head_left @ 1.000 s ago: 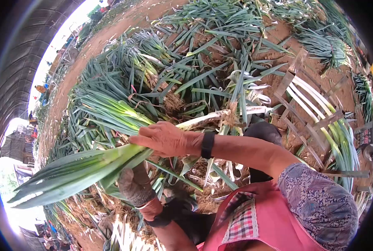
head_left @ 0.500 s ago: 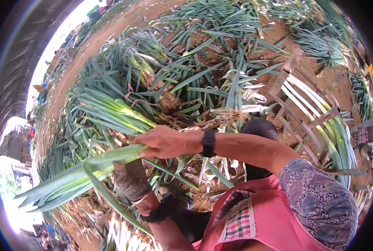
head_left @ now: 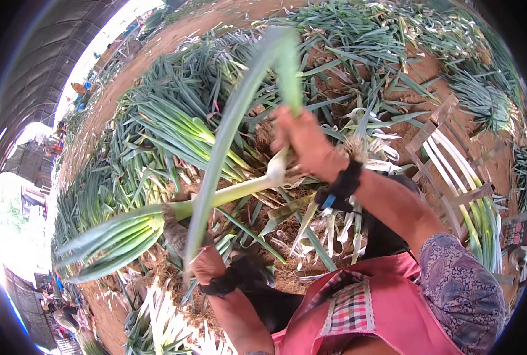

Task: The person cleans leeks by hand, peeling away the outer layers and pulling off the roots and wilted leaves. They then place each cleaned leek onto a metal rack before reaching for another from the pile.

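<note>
My left hand (head_left: 183,234), in a soiled glove, is closed round a large green onion (head_left: 234,190) at the base of its leaves. The stalk points right and its green leaves fan out to the left. My right hand (head_left: 310,145) is closed on a long green leaf (head_left: 290,71) near the stalk's root end. That leaf rises above the hand and folds down past my left wrist, blurred by motion.
Heaps of green onions (head_left: 180,127) cover the soil on the left and behind. A metal rack (head_left: 447,171) at the right holds several peeled stalks (head_left: 479,219). White stalks (head_left: 160,313) lie at the lower left. Roots and peelings litter the ground before me.
My right hand has moved right and up, away from my left hand, drawing the leaf along. The pale stalk now shows between the two hands.
</note>
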Action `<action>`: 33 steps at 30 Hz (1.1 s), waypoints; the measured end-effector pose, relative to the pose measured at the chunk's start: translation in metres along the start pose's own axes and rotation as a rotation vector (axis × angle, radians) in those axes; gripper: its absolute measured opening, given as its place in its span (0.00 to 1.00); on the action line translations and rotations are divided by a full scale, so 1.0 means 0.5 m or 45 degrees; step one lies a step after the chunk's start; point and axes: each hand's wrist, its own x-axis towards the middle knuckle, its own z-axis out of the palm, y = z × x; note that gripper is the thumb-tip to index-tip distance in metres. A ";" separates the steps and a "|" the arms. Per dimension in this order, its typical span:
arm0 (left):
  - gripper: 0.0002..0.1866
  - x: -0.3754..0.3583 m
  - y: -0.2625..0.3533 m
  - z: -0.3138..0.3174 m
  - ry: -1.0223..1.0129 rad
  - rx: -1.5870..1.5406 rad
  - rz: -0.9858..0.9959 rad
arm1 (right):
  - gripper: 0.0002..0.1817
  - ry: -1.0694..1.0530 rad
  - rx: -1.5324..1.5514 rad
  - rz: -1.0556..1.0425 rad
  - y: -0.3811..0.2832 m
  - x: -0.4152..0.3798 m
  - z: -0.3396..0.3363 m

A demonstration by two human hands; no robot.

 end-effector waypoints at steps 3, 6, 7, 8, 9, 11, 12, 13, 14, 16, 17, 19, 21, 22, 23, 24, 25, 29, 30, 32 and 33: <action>0.17 0.030 0.070 -0.047 0.049 -0.012 0.194 | 0.12 0.283 -0.073 -0.216 -0.070 0.064 -0.124; 0.20 0.055 0.167 -0.129 0.296 -0.054 0.299 | 0.11 0.536 -0.039 -0.503 -0.162 0.076 -0.274; 0.23 0.044 0.193 -0.148 0.330 0.004 0.273 | 0.12 0.646 -0.102 -0.585 -0.182 0.066 -0.310; 0.25 0.031 0.197 -0.151 0.425 0.053 0.405 | 0.13 0.768 0.279 -0.441 -0.203 0.118 -0.428; 0.24 0.021 0.207 -0.158 0.487 0.085 0.373 | 0.12 0.813 0.245 -0.452 -0.208 0.124 -0.475; 0.22 0.002 0.213 -0.156 0.591 0.114 0.336 | 0.11 0.918 0.184 -0.477 -0.215 0.132 -0.525; 0.22 -0.008 0.209 -0.140 0.630 0.122 0.327 | 0.11 0.984 0.158 -0.493 -0.212 0.131 -0.545; 0.21 -0.014 0.209 -0.131 0.666 0.129 0.319 | 0.09 1.041 -0.373 -0.634 -0.212 0.124 -0.568; 0.21 -0.008 0.210 -0.148 0.617 0.163 0.327 | 0.09 1.179 -0.891 -0.773 -0.209 0.120 -0.601; 0.22 0.011 0.221 -0.215 0.533 0.220 0.337 | 0.08 1.136 -2.826 -1.072 -0.224 0.041 -0.624; 0.19 -0.006 0.259 -0.249 0.404 0.386 0.318 | 0.09 1.289 -2.803 -0.346 -0.268 0.016 -0.657; 0.17 -0.040 0.254 -0.168 0.606 0.569 0.507 | 0.11 1.351 -2.791 -0.402 -0.306 -0.037 -0.805; 0.17 -0.009 0.228 -0.233 0.435 0.593 0.541 | 0.13 1.012 -1.483 -0.327 -0.258 -0.027 -0.800; 0.18 0.008 0.217 -0.268 0.351 0.611 0.560 | 0.14 1.007 -0.917 -0.271 -0.234 -0.022 -0.796; 0.18 0.025 0.214 -0.294 0.259 0.635 0.574 | 0.15 0.858 -0.596 -0.086 -0.204 0.008 -0.771; 0.18 0.028 0.210 -0.260 0.264 0.452 0.523 | 0.17 0.712 -0.626 0.055 -0.187 0.025 -0.733; 0.19 0.033 0.205 -0.226 0.276 0.266 0.478 | 0.20 0.554 -0.668 0.194 -0.170 0.041 -0.691; 0.19 0.015 0.135 -0.088 0.292 -0.247 0.311 | 0.25 0.299 -1.518 0.262 -0.167 0.072 -0.418; 0.19 0.011 0.124 -0.070 0.238 -0.233 0.314 | 0.25 0.114 -1.588 0.092 -0.163 0.103 -0.402; 0.20 -0.006 0.101 -0.028 0.137 -0.198 0.298 | 0.20 -0.215 -1.453 -0.191 -0.163 0.093 -0.261; 0.20 -0.012 0.089 -0.014 -0.017 -0.198 0.299 | 0.18 -0.361 -1.407 -0.271 -0.166 0.076 -0.172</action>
